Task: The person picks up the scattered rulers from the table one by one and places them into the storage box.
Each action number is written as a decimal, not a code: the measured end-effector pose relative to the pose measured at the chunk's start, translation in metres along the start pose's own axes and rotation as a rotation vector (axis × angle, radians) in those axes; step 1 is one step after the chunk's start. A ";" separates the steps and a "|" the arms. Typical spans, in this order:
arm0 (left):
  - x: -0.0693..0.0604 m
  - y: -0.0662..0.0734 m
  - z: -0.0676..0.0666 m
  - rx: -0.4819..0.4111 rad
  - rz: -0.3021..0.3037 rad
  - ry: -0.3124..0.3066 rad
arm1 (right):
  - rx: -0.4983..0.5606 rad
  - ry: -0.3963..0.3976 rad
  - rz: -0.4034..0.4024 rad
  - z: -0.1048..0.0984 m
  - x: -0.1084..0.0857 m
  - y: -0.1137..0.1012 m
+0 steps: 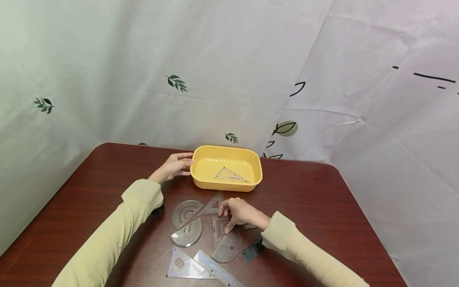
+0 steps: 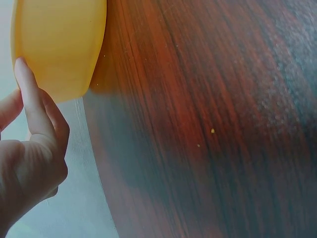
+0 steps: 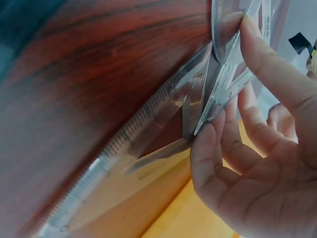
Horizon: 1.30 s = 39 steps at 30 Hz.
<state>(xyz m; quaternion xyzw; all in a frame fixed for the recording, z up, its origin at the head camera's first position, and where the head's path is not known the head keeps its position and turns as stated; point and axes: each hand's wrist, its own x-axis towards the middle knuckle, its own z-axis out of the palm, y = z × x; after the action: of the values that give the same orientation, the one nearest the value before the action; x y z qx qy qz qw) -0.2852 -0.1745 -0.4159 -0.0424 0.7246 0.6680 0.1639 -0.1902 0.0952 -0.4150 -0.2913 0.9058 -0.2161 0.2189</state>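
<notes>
My left hand (image 1: 176, 165) rests its fingers against the left end of a yellow plastic basin (image 1: 224, 185); the left wrist view shows a fingertip on its outer wall. One clear set square (image 1: 231, 176) lies inside the basin. In front of it, my right hand (image 1: 241, 211) holds a clear set square (image 3: 232, 74) by its edges, thumb on one side and fingertips on the other. A clear protractor (image 1: 229, 248) lies under or against that set square. Another clear set square (image 1: 211, 206) lies just left of the right fingers.
Two clear protractors (image 1: 186, 213) lie to the left, partly overlapping. Nearer stand a larger set square (image 1: 186, 269) and a straight ruler (image 1: 216, 269), laid across each other. The dark red wooden table (image 1: 305, 199) meets a pale patterned cloth (image 1: 229, 79) behind the basin.
</notes>
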 end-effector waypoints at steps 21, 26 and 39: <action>0.001 0.002 0.001 -0.009 -0.015 0.022 | 0.187 -0.156 -0.116 -0.014 0.008 0.015; 0.001 0.000 0.001 -0.016 -0.018 0.019 | 0.269 -0.270 -0.107 -0.019 0.009 0.018; 0.001 0.001 0.001 -0.006 -0.015 0.018 | 0.364 -0.312 -0.110 -0.029 0.007 0.018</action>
<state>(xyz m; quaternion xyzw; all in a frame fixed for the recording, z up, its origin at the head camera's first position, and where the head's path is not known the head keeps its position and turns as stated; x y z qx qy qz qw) -0.2863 -0.1736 -0.4148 -0.0543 0.7238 0.6684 0.1625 -0.2182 0.1113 -0.4029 -0.3259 0.7899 -0.3397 0.3930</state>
